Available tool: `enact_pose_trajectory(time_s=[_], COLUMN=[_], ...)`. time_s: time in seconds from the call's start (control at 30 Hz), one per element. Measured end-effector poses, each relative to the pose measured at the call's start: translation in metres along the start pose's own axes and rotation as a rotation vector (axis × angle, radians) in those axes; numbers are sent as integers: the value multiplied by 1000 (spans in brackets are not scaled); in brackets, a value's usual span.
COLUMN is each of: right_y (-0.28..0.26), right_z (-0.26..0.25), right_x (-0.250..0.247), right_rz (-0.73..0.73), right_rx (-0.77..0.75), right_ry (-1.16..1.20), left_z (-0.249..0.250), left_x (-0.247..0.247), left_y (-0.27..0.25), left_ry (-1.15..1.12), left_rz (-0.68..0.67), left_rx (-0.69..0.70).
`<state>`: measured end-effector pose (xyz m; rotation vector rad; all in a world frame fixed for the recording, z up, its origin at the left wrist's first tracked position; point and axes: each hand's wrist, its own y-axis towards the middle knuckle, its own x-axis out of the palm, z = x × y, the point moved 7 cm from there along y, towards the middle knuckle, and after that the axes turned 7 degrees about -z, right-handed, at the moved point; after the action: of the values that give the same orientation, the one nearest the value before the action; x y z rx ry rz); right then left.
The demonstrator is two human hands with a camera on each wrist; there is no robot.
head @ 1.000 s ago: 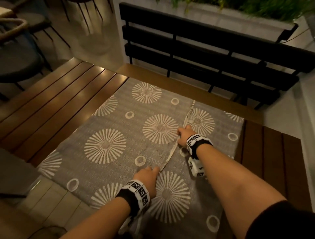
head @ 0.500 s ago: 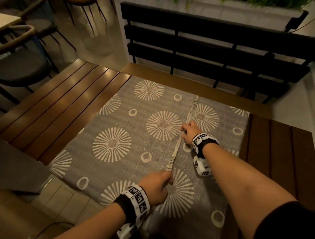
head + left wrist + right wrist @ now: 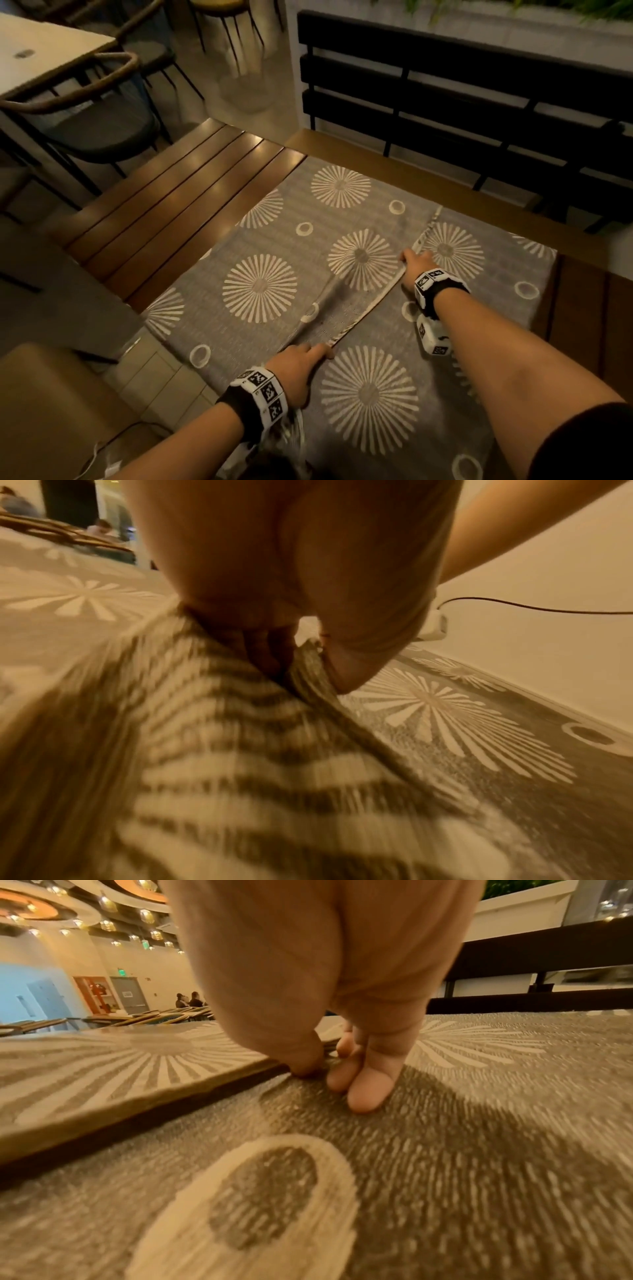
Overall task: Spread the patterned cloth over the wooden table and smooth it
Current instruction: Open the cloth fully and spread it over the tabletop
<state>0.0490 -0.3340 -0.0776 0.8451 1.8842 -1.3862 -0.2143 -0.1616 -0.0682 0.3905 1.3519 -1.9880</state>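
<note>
The left hand (image 3: 297,368) pinches the folded hem of the patterned cloth (image 3: 260,287), lifted only in its wrist view. The right hand (image 3: 416,265) grips the same hem farther along. Left of the cloth, the wooden table (image 3: 164,219) lies bare.

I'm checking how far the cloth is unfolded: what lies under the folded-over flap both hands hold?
Under the flap lies another layer of the same patterned cloth. Left hand and right hand pinch its hem. The wooden table beneath stays covered there.
</note>
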Motion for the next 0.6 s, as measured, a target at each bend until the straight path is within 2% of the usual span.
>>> enact_pose_trajectory(time_s=[0.13,0.27,0.33,0.5,0.6], right_y=[7,18,21,30,36], right_z=[0,-10,-23,-60,-76], right_x=[-2,-23,-43,-71,-53], right_rz=[24,25,54,89,-14], right_rx=[-35,-47,-41,-96,-153], right_ry=[-48,-126,-103,9,5], left_z=[-6,-17,-35,-70,-84], left_x=[-6,-48,-72,-102,-93], left_y=[-4,-27,-34,-32,-31], left_ry=[-130,-204,-192,-90,-76], left_rz=[160,555,677,572,429], left_rx=[64,130,92,-108,-229])
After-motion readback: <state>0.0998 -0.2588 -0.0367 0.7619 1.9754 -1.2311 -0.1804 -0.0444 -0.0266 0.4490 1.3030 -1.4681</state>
